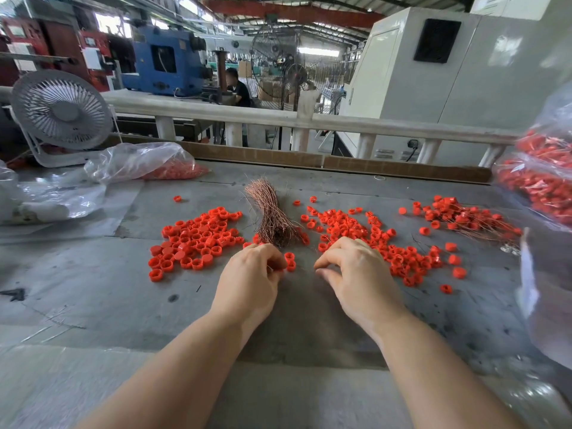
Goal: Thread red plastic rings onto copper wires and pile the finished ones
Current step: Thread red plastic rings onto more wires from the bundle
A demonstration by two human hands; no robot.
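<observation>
Currently left hand (252,274) pinches a red ring (280,269) mid-counter (93,289) by the wire bundle (272,218); right hand (349,267) curled, grasp unclear, finished pile (464,216) stays reachable right.

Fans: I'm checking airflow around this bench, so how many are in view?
2. A white desk fan stands at the bench's far left corner; a large black pedestal fan stands on the shop floor beyond the railing. Others may be hidden behind machines.
</observation>
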